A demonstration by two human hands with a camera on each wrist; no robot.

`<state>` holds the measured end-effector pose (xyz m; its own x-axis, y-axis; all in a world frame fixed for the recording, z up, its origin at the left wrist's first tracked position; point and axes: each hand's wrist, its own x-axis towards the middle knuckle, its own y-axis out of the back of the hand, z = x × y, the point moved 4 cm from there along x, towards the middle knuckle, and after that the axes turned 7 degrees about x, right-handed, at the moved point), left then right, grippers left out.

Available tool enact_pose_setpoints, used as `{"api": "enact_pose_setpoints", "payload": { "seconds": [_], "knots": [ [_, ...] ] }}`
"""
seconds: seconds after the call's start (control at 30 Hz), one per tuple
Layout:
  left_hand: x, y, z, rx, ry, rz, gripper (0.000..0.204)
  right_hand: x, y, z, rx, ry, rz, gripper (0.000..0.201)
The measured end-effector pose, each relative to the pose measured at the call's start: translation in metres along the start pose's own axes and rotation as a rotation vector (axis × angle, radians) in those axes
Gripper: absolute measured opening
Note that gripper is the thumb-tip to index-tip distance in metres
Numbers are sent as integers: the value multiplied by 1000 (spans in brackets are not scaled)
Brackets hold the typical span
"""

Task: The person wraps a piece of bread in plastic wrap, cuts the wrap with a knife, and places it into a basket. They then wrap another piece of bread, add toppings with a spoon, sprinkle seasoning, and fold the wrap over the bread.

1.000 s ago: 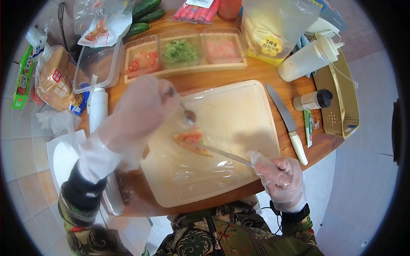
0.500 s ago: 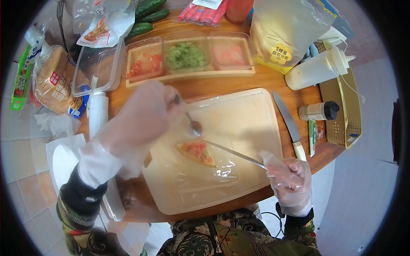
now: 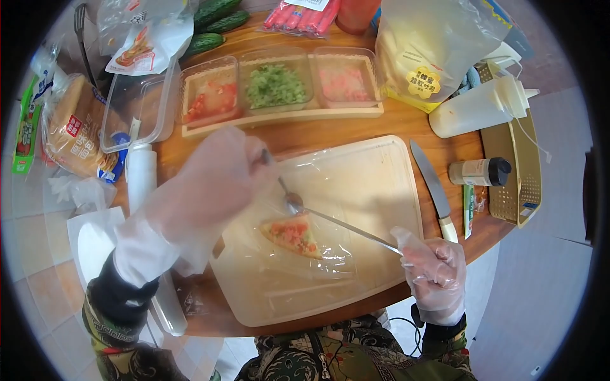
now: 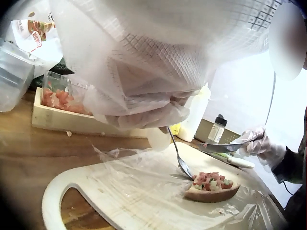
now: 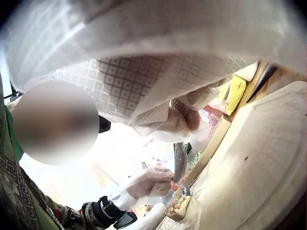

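A wedge of bread topped with diced red and green bits [image 3: 291,236] lies on clear plastic film over the white cutting board [image 3: 254,297]. My gloved left hand [image 3: 206,174] grips a spoon [image 4: 181,160] by its handle, bowl down beside the wedge's edge. My gloved right hand [image 3: 433,276] holds a slim metal table knife [image 3: 349,227], its blade reaching left over the board. In the head view the knife's tip meets the spoon's bowl just above the wedge. Clear loose gloves cover both hands.
Tubs of diced red [image 3: 213,101], green [image 3: 276,86] and pink [image 3: 343,82] food sit in a wooden tray behind the board. A kitchen knife [image 3: 432,181], a seasoning bottle [image 3: 476,172] and a squeeze bottle [image 3: 473,114] lie right. Bagged bread [image 3: 79,130] and a film roll [image 3: 141,174] are left.
The knife's tip has gone from the bread wedge up to the spoon's bowl. The spoon stays above the wedge in the left hand. The whole head view has shifted slightly.
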<state>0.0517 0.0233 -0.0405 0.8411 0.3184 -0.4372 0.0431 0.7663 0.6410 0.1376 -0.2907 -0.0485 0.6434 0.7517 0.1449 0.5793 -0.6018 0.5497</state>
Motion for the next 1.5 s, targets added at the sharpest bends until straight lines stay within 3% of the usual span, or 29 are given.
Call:
{"api": "enact_pose_setpoints", "payload": {
  "seconds": [0.1, 0.37, 0.73, 1.03, 1.5],
  "knots": [
    [1, -1, -1, -43, -10, -11, 21, 2, 0, -2, -17, 12, 4, 34],
    [-5, 3, 1, -71, 162, 9, 21, 2, 1, 0, -56, -21, -6, 30],
    [0, 2, -8, -118, 170, -14, 19, 1, -1, 2, -67, 53, 28, 32],
    [-1, 3, -10, -129, 172, -18, 19, -2, -1, 4, -32, -30, 19, 33],
    [-9, 5, -11, -180, 140, 4, 19, -10, -2, -1, -66, 34, 39, 36]
  ]
}}
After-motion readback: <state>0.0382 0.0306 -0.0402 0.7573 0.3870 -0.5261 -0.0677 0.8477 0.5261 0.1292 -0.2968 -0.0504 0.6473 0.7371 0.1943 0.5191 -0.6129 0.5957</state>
